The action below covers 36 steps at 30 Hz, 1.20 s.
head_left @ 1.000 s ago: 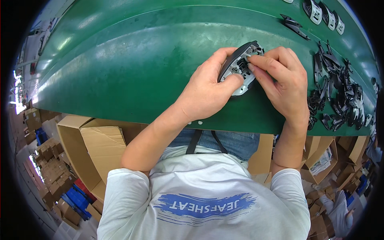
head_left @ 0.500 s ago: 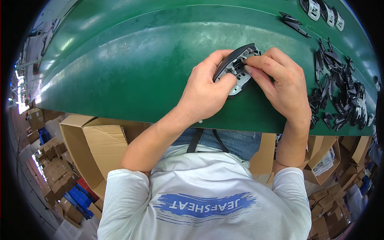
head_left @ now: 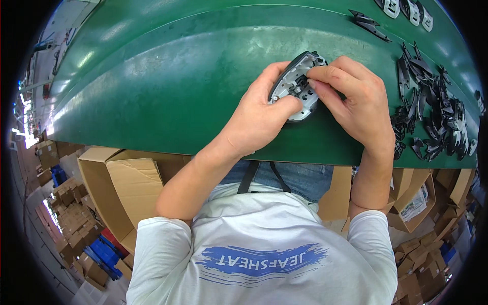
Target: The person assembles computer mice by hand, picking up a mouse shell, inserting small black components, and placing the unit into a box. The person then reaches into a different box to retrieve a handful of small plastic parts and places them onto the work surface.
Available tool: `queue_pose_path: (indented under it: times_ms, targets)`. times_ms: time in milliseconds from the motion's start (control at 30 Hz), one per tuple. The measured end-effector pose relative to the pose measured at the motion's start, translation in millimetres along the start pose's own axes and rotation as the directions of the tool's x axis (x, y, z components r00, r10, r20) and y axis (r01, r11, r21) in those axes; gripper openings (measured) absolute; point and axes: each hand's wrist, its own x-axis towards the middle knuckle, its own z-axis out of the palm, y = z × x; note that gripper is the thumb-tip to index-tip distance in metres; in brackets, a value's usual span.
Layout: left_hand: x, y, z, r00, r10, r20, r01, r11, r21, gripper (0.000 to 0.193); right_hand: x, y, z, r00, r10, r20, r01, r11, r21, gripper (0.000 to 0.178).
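Note:
My left hand (head_left: pixel 260 113) grips a rounded, mouse-shaped plastic shell (head_left: pixel 292 80), black outside and pale grey inside. Its thumb presses on the near part of the rim while the fingers wrap behind the shell. The hollow inner side faces up, showing ribs and small dark parts (head_left: pixel 302 85) in the middle. My right hand (head_left: pixel 360 101) is closed, with thumb and forefinger pinched together at those dark parts. Whatever lies between these fingertips is too small and hidden to tell. Both hands are above the green table (head_left: pixel 168 96).
A heap of black plastic pieces (head_left: pixel 432 114) covers the table's right side. A forked black piece (head_left: pixel 370 25) lies farther back, with several black-and-white shells (head_left: pixel 409 12) beyond it. Open cardboard boxes (head_left: pixel 109 195) stand below the table edge on both sides.
The shell has tilted so that more of its grey inside faces up. My right fingertips have shifted slightly left and stay pinched at the shell's middle.

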Motion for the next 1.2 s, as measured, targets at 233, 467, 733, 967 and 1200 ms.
queue_pose_path:
  times_ms: [233, 467, 733, 967, 1200]
  targets:
    - [0.4, -6.5, 0.4, 0.984, 0.155, -0.092, -0.153, 0.988, 0.033, 0.046, 2.5, -4.9, 1.3, 1.000, -0.022, -0.013, 0.024, 0.991, 0.134, 0.020]
    - [-2.4, -1.0, 3.3, 0.977, 0.195, -0.088, -0.195, 0.981, 0.012, 0.046, 1.0, -6.3, 6.8, 0.996, 0.031, -0.080, -0.019, 0.988, 0.152, 0.021]
    - [-3.7, -1.2, 8.1, 0.978, 0.202, -0.055, -0.207, 0.974, -0.090, 0.056, 3.2, -7.5, 5.4, 0.994, 0.052, -0.095, -0.039, 0.990, 0.135, 0.025]
    - [-7.9, 9.0, 5.2, 0.985, 0.134, -0.110, -0.148, 0.979, -0.137, 0.052, -2.1, -16.6, 14.1, 0.941, 0.330, -0.075, -0.220, 0.764, 0.607, 0.043]
    - [-11.5, 0.2, 7.0, 0.983, 0.146, -0.113, -0.146, 0.989, 0.005, 0.049, -1.5, -13.9, 18.1, 0.934, 0.350, -0.074, -0.237, 0.760, 0.605, 0.038]
